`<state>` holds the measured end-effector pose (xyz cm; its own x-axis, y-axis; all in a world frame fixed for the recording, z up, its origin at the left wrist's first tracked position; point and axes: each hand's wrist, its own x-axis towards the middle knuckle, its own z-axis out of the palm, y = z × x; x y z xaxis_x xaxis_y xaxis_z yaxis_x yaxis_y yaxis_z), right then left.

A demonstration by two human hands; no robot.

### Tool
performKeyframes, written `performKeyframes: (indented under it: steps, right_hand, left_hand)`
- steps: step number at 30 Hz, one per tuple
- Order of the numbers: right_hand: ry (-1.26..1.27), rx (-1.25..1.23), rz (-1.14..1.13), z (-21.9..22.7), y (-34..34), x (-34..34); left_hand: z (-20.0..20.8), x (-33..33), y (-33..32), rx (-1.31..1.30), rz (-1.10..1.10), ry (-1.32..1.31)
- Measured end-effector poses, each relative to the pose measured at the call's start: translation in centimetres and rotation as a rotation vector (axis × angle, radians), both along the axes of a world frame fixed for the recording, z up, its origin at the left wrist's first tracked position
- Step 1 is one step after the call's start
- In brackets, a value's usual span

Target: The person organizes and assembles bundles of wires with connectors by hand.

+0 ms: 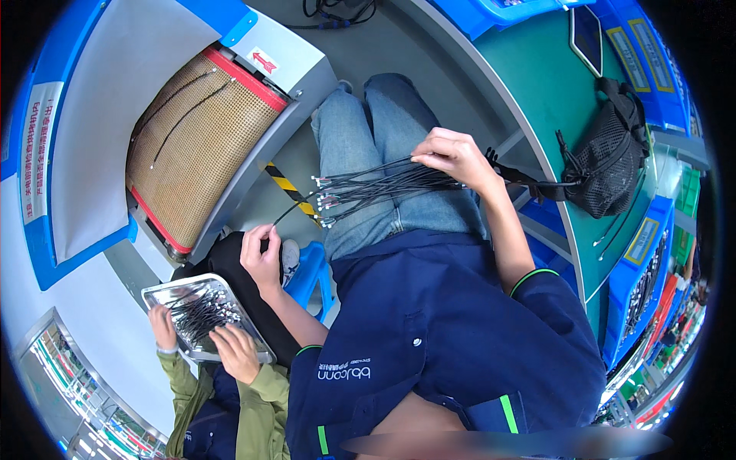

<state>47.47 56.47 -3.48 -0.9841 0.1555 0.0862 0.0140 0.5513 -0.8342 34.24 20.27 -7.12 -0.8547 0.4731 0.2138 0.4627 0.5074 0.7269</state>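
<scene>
Tan mesh belt (207,153), red-edged, bearing two thin black cables (187,113). Shiny metal tray (176,285), below the belt, holding a jumbled pile of black cables (201,313); a co-worker's hands (236,353) at its sides, one over the near rim. Left hand (262,257) of the wearer: thumb and forefinger together, pinched on the end of a single cable (290,209), which slants up toward the lap. Blue stool (310,276), partly hidden, just beside that forearm. Bundle of black cables (383,188), pale-tipped, lying crosswise on the jeans-clad lap (349,130), tips toward the left. Right hand (452,157): fingers and thumb clamped on the upper side of the bundle; how many strands they grip, cannot tell. Green bench (529,84), carrying a black mesh bag (613,169). Blue bin (640,268), far right. Step in hand, by judgement: one cable being singled out from the bundle. The next move seems to call for a light, straight pull on the left, with the right grip steady, lest neighbouring strands snag.
</scene>
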Motion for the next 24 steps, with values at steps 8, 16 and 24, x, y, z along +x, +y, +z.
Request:
performKeyframes:
  steps: [8, 16, 24]
  right_hand:
    - [-0.073, -0.007, 0.008, 0.0, -0.7, -0.1]
    - [-0.077, 0.009, 0.026, -0.5, -1.8, -1.6]
    - [-0.006, 0.053, 0.043, 1.2, -4.3, -6.7]
  left_hand:
    - [-0.3, -0.7, -0.6, 0.012, 0.002, 0.003]
    - [-0.6, -2.5, -1.6, 0.011, 0.027, -0.012]
    - [1.3, -8.6, -3.3, -0.005, 0.060, 0.015]
